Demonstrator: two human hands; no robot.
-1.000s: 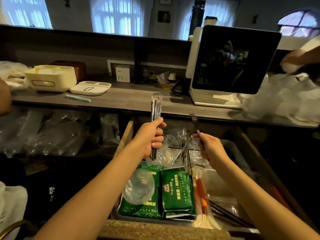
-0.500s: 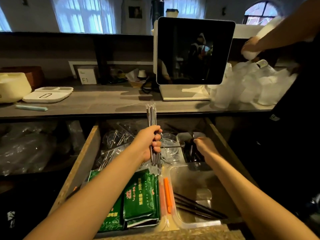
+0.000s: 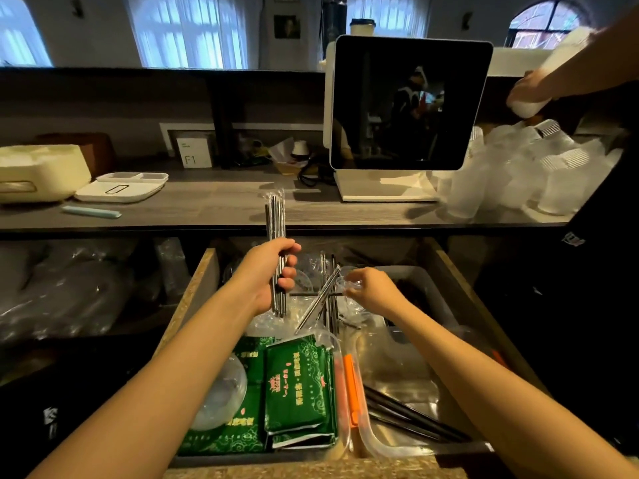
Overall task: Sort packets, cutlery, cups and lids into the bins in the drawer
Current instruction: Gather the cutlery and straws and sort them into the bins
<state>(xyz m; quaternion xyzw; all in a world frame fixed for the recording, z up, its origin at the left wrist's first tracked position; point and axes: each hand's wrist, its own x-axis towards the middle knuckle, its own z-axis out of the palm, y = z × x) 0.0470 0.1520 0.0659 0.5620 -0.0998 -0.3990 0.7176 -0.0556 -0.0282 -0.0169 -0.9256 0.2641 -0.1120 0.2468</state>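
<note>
The left hand (image 3: 268, 274) holds a bundle of slim metal cutlery in clear plastic wrappers (image 3: 275, 236) upright above the open wooden drawer (image 3: 200, 288), its fingers (image 3: 288, 267) curled tight round the lower half of the bundle, whose top stands in front of the grey table (image 3: 207, 205). The right hand (image 3: 371, 290) reaches over the middle of the drawer and pinches a small clear plastic cup (image 3: 349, 280) at its fingertips (the cup is see-through and hard to trace). Just beneath it lie loose wrapped metal cutlery pieces (image 3: 321, 299), crossed over one another on crumpled clear plastic. Nearer the camera, green printed packets (image 3: 299, 385) fill one bin, with a clear domed plastic lid (image 3: 221, 395) resting on their left part. Beside them an orange stick (image 3: 352, 385) lies in a narrow clear bin, and black chopsticks (image 3: 408, 416) lie in the clear bin (image 3: 397, 451) at the right.
</note>
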